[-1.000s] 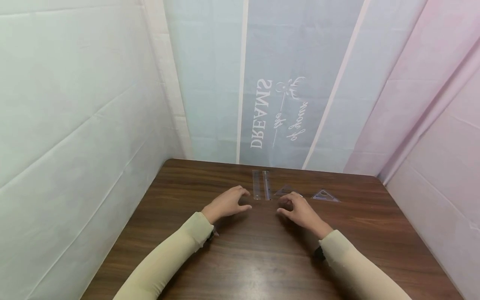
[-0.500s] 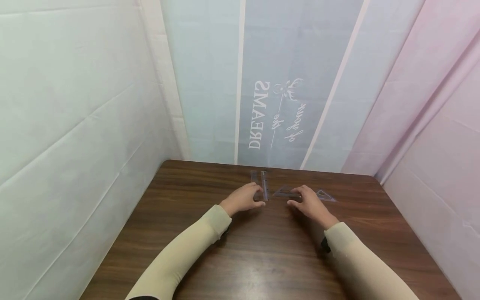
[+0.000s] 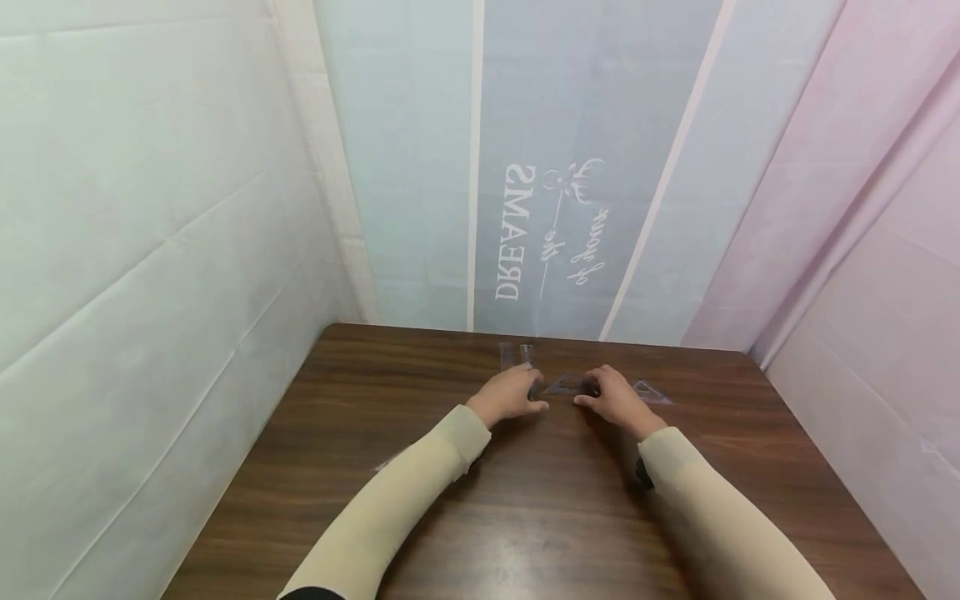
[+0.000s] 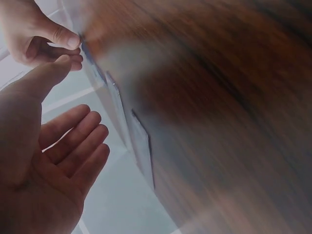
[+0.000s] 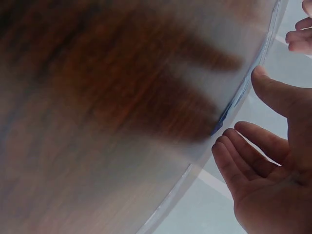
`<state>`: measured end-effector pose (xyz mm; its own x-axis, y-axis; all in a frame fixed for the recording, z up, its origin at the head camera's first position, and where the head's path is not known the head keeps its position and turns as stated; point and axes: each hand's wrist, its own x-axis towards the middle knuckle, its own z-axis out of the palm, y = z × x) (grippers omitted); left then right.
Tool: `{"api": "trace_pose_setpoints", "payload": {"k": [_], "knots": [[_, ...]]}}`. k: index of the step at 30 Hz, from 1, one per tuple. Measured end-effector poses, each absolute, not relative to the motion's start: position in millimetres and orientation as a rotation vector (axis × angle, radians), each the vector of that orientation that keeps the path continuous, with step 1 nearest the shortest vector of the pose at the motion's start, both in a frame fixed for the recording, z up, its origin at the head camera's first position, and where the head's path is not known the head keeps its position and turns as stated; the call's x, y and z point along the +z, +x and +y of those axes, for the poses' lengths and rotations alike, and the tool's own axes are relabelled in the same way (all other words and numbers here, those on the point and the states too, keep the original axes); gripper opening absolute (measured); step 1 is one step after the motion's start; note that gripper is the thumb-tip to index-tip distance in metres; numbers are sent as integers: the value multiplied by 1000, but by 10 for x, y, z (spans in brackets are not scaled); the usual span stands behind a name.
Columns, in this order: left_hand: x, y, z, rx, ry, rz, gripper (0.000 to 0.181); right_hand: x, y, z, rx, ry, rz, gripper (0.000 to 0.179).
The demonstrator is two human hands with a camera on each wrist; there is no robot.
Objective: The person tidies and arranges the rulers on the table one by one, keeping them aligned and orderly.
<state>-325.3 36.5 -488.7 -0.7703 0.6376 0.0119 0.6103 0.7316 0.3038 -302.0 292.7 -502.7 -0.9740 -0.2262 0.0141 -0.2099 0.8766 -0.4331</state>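
My left hand (image 3: 513,393) reaches over two clear rulers, with its fingers loosely bent and the thumb apart. The left ruler (image 3: 506,356) and the right ruler (image 3: 527,353) show only their far ends above the hand. In the left wrist view the palm and fingers of the left hand (image 4: 68,156) hold nothing. My right hand (image 3: 617,402) is at the right end of a clear set square (image 3: 558,386), partly covering it. The right wrist view shows the right hand's (image 5: 265,165) thumb and fingers spread apart, fingertips close by the set square's blue-looking edge (image 5: 234,100).
A second clear set square (image 3: 652,393) lies right of the right hand. Another clear piece (image 3: 385,462) peeks out beside the left forearm. All lie on a brown wood-grain table (image 3: 525,508), with a printed curtain (image 3: 420,208) behind its far edge.
The left hand has moved right, from beside the rulers to over them. The right hand has shifted slightly right, over the end of the middle set square. The rulers and set squares stay put.
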Motion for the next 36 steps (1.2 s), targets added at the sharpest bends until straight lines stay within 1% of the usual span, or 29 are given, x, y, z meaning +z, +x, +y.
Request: {"api": "trace_pose_setpoints", "payload": {"k": [7,16,19,25,36], "knots": [[-4978,-3325,494,397,1037,2864,55,-5060,-3121,2944,-619,-387,3003,52],[-5042,-3365,684,304,1095,2924,45,-5045,-3133,2941,-540,-364,2997,54],[-5060,-3375,754,224,1081,2956,45,-5049,-3121,2934,-529,-341,2998,55],[-5100,-3378,849,89,1039,2994,52,-5045,-3115,2908,-522,-303,2991,57],[-5155,-3404,947,117,922,3013,45,-5094,-3108,2921,-546,-288,2994,55]]}}
